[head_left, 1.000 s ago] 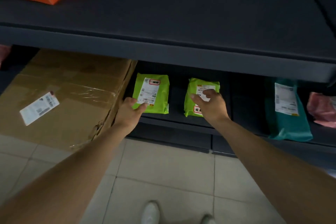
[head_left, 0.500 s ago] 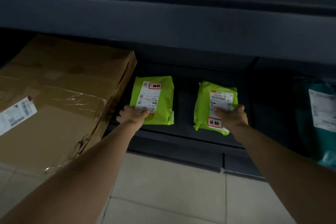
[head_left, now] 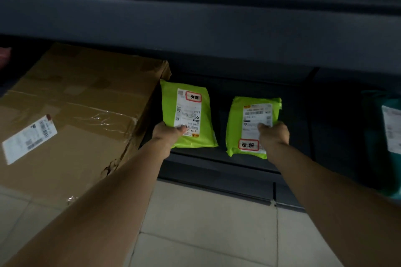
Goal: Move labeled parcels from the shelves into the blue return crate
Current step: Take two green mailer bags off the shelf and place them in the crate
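Observation:
Two lime-green parcels with white labels lie on the dark bottom shelf (head_left: 217, 158). My left hand (head_left: 167, 133) grips the near left corner of the left green parcel (head_left: 188, 112), thumb on its label. My right hand (head_left: 274, 133) grips the near right edge of the right green parcel (head_left: 240, 123), thumb on top of the label. Both parcels sit close to the shelf's front lip. The blue crate is not in view.
A large taped cardboard box (head_left: 71, 119) with a white label stands at the left, against the left parcel's side. A teal parcel (head_left: 384, 136) lies at the far right of the shelf. The upper shelf's front edge (head_left: 195, 21) overhangs above. Pale floor tiles (head_left: 206, 223) lie below.
My head has dropped closer to the bottom shelf. My right hand slid from the right parcel's top to its near right edge, and both hands have closed round their parcels.

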